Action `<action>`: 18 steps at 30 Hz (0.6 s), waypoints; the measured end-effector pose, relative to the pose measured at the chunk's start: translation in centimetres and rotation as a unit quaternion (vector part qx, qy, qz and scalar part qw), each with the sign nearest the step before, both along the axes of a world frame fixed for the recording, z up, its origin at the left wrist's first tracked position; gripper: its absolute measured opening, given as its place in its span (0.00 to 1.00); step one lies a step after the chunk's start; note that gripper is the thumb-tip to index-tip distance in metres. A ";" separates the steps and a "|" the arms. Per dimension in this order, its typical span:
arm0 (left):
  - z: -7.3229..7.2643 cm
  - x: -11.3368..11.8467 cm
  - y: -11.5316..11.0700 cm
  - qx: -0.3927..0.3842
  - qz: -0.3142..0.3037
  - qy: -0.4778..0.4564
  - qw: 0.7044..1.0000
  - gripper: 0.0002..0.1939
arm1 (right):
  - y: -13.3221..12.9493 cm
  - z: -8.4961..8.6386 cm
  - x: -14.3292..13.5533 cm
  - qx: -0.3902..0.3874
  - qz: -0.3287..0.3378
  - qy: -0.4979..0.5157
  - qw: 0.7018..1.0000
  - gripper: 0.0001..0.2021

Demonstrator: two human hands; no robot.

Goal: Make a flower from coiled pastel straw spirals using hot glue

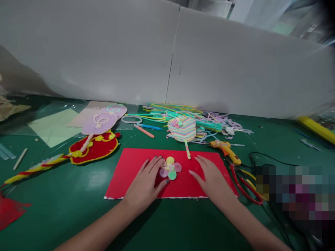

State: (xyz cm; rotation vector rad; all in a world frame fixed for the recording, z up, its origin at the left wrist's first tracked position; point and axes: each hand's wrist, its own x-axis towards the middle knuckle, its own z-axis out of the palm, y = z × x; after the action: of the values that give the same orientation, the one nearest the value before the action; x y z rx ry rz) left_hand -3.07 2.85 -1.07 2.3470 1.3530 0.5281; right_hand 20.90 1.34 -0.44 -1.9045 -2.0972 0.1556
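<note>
A flower of pastel coils [172,175] lies on a red board [146,155], with yellow, pink, green and purple petals. My left hand [146,181] is at the flower's left side, its fingertips touching or very near the petals; whether it grips one cannot be made out. To the right of the flower, my right hand [210,176] rests over the board with its fingers apart and nothing in them. A striped round fan [182,129] with a small flower on it lies at the board's back edge.
Behind the board is a pile of pastel stems [178,113]. An orange glue gun [227,150] and red-handled scissors [244,188] lie at right. A red fan [95,150], purple fans [101,122] and green paper [56,126] are at left. A grey partition [104,52] stands behind.
</note>
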 end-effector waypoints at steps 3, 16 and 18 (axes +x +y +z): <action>-0.2 0.5 -0.2 -0.011 0.025 -0.007 1.000 0.24 | -0.9 -0.5 0.6 -0.043 0.021 -0.012 0.999 0.30; 1.5 0.4 1.4 -0.096 0.082 -0.117 0.985 0.20 | 0.6 1.6 2.0 0.007 0.022 0.081 0.996 0.19; 1.9 0.6 2.7 -0.099 0.093 -0.133 0.982 0.16 | 1.0 2.4 1.7 0.038 0.005 0.110 0.993 0.11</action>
State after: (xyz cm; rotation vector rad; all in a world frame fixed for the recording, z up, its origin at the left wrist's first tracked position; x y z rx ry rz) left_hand -2.45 5.57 0.78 1.9257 1.4326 0.7009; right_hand 22.63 2.37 1.92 -1.7474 -1.9380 0.2721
